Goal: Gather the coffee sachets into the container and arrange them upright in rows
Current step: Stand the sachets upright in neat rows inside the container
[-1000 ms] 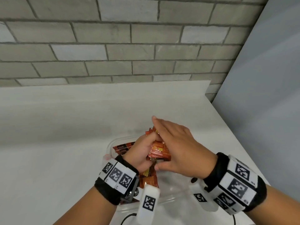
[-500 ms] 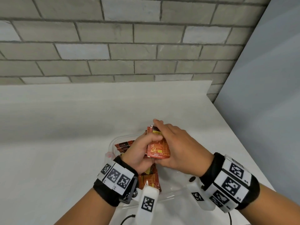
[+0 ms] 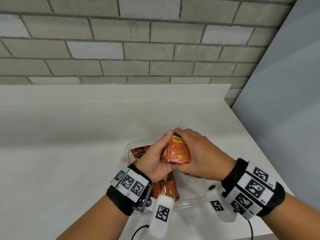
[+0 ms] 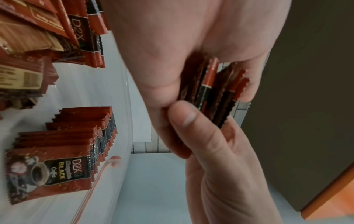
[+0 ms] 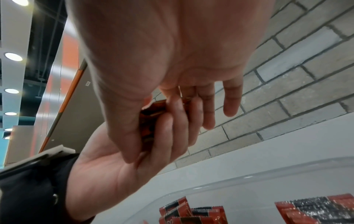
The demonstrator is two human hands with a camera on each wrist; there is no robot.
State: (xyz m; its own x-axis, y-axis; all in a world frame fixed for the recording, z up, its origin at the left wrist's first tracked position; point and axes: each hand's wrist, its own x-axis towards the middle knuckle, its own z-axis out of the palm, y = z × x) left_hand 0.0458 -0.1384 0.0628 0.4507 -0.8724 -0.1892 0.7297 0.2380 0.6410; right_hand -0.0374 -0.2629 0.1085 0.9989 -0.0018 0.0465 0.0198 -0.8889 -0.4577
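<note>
Both hands hold one stack of red coffee sachets (image 3: 179, 152) above the clear plastic container (image 3: 190, 200). My left hand (image 3: 155, 160) grips the stack from the left, its fingers curled round the edges (image 4: 214, 91). My right hand (image 3: 199, 153) covers the stack from the right and top, thumb beneath. More sachets stand upright in rows inside the container (image 4: 63, 145), labelled D2X black coffee. Other sachets lean at the container's far left (image 3: 139, 150) and near my left wrist (image 3: 166, 189).
The container sits on a white table (image 3: 69, 153) near its right edge (image 3: 259, 144). A grey brick wall (image 3: 138, 49) stands behind. A grey panel (image 3: 285, 101) rises on the right. A black cable (image 3: 138, 231) runs under my left wrist.
The held stack has turned more upright and squared between both hands. My right hand's fingers have curled down over the stack's top edge.
</note>
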